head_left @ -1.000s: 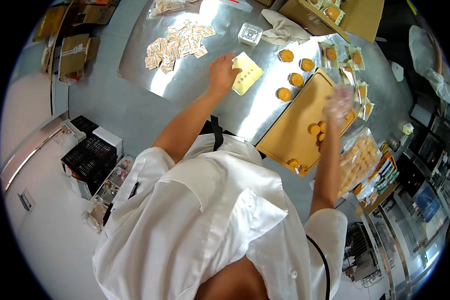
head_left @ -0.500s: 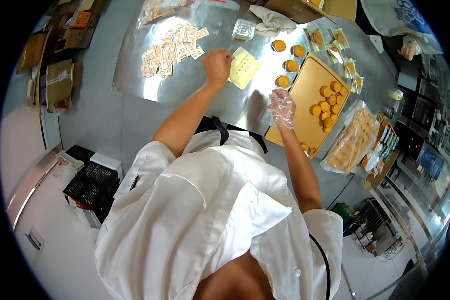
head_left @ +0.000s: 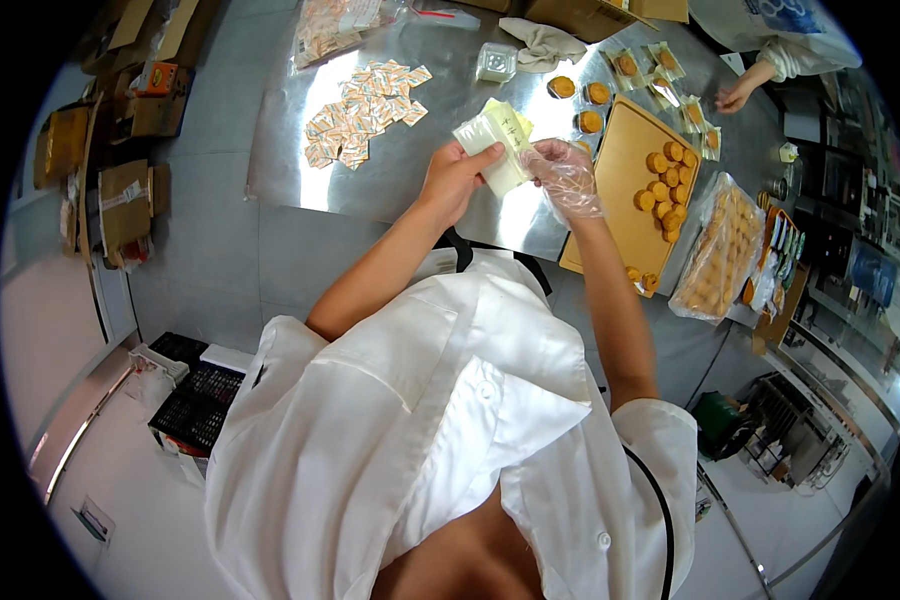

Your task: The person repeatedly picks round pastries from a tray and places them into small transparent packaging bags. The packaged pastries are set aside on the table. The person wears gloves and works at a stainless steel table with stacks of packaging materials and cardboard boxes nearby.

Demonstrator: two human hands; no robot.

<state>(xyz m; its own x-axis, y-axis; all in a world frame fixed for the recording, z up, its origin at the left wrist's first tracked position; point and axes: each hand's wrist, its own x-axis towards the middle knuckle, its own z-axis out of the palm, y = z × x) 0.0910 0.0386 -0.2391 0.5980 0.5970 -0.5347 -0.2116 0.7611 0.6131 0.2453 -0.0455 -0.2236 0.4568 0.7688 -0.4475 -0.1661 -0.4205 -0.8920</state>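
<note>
Steel table (head_left: pixel 380 185) spans upper mid-frame. L hand (head_left: pixel 452 182) grips pale wrapper (head_left: pixel 498 133), thumb on top; R hand (head_left: pixel 570 183), in clear glove, has fingers curled at its R edge, can't tell if pinching anything else. Wrapper's btwn both, approx. frame centre, upper half, long axis slanting upper L–lower R, L hand overlapping it more. Tan tray (head_left: pixel 618 172) w/ cakes (head_left: pixel 658 190) R of centre; sachets (head_left: pixel 365 110) upper L.

Right hand (head_left: pixel 566 178) in crinkled clear plastic; shiny metal table (head_left: pixel 450 98)
</note>
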